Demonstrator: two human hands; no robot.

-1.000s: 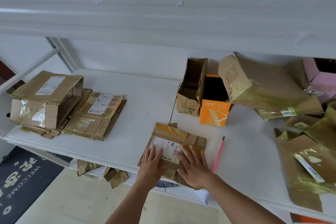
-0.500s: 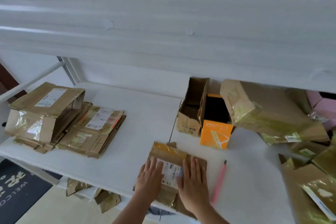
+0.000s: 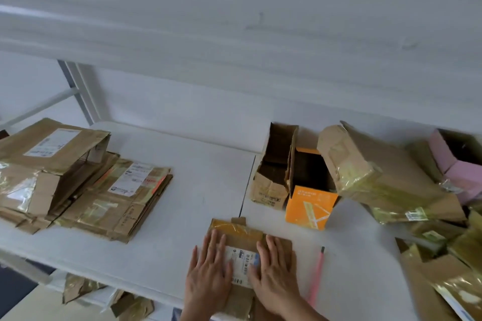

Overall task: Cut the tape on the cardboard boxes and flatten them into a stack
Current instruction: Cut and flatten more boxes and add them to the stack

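Head view: both hands, left (image 3: pixel 208 276) and right (image 3: pixel 273 279), press flat-fingered on the flattened box (image 3: pixel 242 237); lean evenly, creasing folds, before carrying it left to the stack (image 3: pixel 109 198).

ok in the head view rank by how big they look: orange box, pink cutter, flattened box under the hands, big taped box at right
1. big taped box
2. flattened box, partly covered by hands, so unsure
3. orange box
4. pink cutter

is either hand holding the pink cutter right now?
No. The pink cutter lies on the shelf beside the right hand, while both it and the left hand press flat on the flattened box.
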